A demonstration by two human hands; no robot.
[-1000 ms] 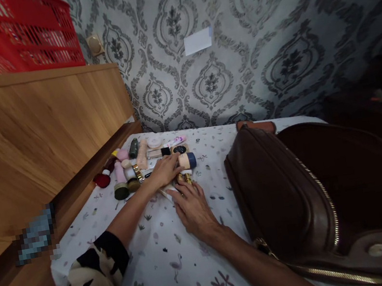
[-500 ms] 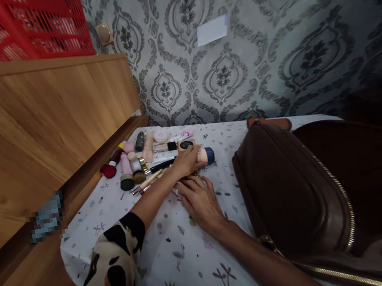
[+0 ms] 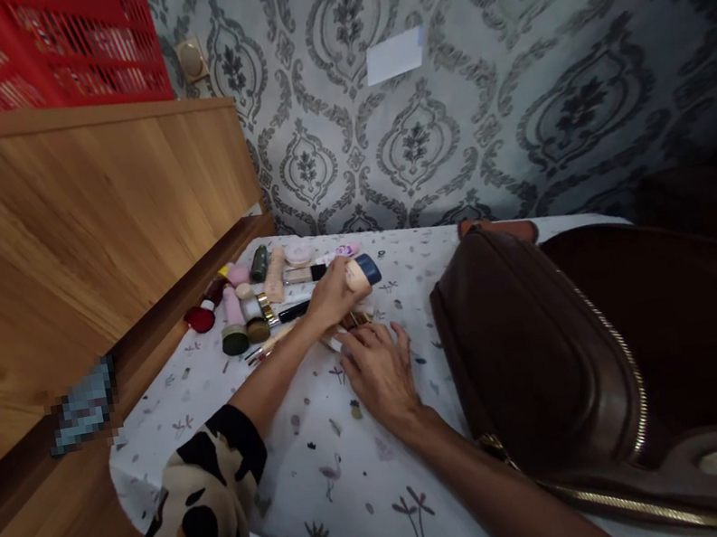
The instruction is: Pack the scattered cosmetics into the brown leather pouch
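Note:
My left hand (image 3: pixel 331 299) is closed around a beige tube with a dark blue cap (image 3: pixel 361 272), lifted a little above the white patterned cloth (image 3: pixel 339 482). My right hand (image 3: pixel 381 367) lies flat on the cloth just below it, fingers spread, its fingertips touching small gold-capped items (image 3: pixel 357 319). A cluster of cosmetics (image 3: pixel 254 300) lies left of both hands: bottles, tubes, brushes and a compact.
A large open brown leather bag (image 3: pixel 553 364) with a gold zipper fills the right side. A wooden headboard (image 3: pixel 66 244) runs along the left with a red crate (image 3: pixel 52 45) on top. Patterned wallpaper (image 3: pixel 442 108) stands behind.
My left hand has lifted the blue-capped tube off the cloth and tilted it up. My right hand has opened out flatter on the cloth.

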